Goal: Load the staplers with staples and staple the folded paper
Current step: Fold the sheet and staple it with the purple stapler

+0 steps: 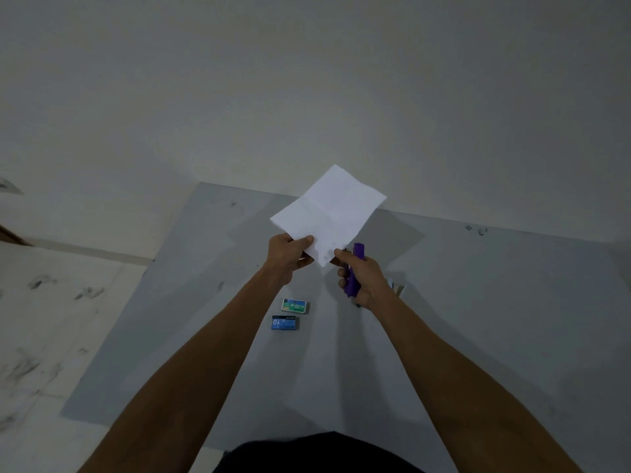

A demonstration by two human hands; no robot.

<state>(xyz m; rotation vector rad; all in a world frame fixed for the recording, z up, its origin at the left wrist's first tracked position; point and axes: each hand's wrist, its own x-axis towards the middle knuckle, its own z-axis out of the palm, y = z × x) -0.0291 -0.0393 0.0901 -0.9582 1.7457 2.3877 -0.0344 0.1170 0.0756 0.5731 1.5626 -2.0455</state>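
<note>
**Paper in left hand, purple stapler in right, both held above grey mat**

Head view, left to right. The scuffed pale floor (pixel 51 319) lies left of the grey mat (pixel 478 319). The left hand (pixel 288 256) is up over the mat's far half, with thumb on top and fingers curled under, pinching the left near edge of the white paper (pixel 329 213). The paper is off the mat, in the air and tilted. It shows cross-shaped crease lines, and its far corner reaches past the mat's far edge.

Two staple boxes lie flat on the mat near its middle, under the gap between the forearms. The green staple box (pixel 294 305) is farther out and the blue staple box (pixel 285 322) is just nearer, close together; cannot tell if they touch.

The right hand (pixel 363 278) is above the mat, right of the boxes, with its fingers wrapped round the purple stapler (pixel 358 250). The stapler's front end points up and away, just beside the paper's near corner. The index fingertip touches that corner. Cannot tell if the paper sits inside the stapler's mouth.

A small pale object (pixel 397 287) lies on the mat just right of the right hand, mostly hidden, so I can't identify it. Dark clothing (pixel 324 452) shows at the mat's near edge.
</note>
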